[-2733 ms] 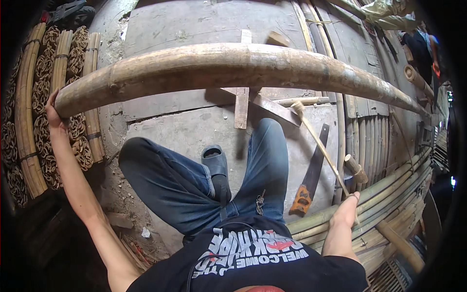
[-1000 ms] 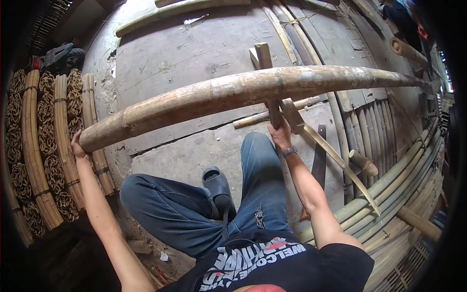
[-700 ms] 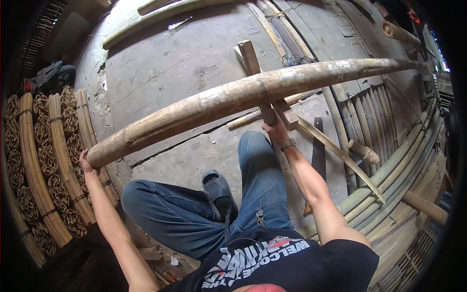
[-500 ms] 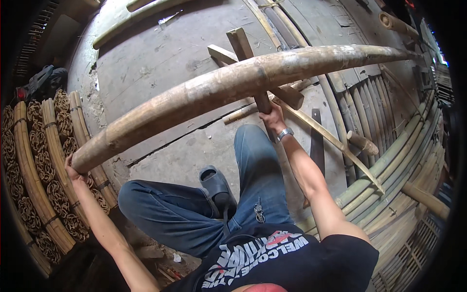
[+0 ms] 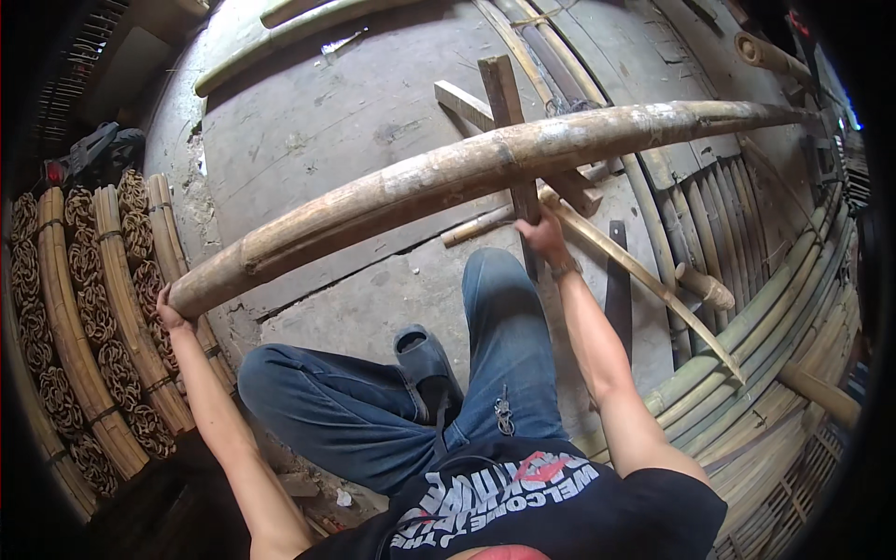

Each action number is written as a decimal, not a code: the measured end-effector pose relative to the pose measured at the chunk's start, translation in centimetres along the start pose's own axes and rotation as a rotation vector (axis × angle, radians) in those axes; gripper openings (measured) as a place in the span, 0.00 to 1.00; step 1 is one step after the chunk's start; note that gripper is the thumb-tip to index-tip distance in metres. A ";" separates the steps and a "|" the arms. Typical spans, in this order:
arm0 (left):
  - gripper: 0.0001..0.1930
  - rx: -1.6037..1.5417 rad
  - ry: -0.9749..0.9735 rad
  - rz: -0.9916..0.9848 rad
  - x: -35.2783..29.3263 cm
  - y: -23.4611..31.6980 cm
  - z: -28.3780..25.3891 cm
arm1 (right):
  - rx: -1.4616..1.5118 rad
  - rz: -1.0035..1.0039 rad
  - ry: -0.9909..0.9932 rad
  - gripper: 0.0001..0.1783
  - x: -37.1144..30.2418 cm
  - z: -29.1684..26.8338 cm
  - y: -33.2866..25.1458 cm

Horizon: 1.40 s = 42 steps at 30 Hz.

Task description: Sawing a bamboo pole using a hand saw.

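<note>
Since the frame from nearly three seconds ago, my right hand [image 5: 546,236] has left the lower end of a thin, pale wooden stick [image 5: 644,273] and now grips a flat, dark-brown wooden bar [image 5: 502,91]. Compared with half a second ago, that bar stands a little straighter in my view.

I see its fingers closed around the bar just below a long, thick, pale-brown bamboo pole [image 5: 411,196], which crosses over the bar and runs from lower left to upper right. My left hand [image 5: 170,310] remains curled around the pole's near cut end, beside tall bundles of tan bamboo strips [image 5: 65,308] bound with dark ties. A pale, squared timber [image 5: 464,103] also passes beneath the pole, crossing close to the bar; I cannot tell how the two are joined.

To the right, I can make out a dark saw blade [image 5: 619,280] on the grey concrete floor [image 5: 327,154], and a short, stubby bamboo piece [image 5: 707,287] farther right. The stick slants down toward a row of long, greenish bamboo poles [image 5: 700,378].
</note>
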State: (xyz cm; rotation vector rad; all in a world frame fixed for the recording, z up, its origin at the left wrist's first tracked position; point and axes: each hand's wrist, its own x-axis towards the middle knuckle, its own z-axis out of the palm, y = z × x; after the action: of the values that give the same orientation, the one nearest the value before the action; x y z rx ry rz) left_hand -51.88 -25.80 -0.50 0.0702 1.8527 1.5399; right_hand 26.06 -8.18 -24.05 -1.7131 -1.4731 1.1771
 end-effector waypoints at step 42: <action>0.53 0.964 0.528 0.266 8.2 3.1 -10.0 | 0.854 0.319 0.089 0.28 8.1 -18.7 -10.3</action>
State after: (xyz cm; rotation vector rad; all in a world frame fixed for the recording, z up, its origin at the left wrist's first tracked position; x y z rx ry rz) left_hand -64.59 -29.46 -1.40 0.3914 2.9650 0.7006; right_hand 38.06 4.03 -8.98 -1.3646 -0.4926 1.5637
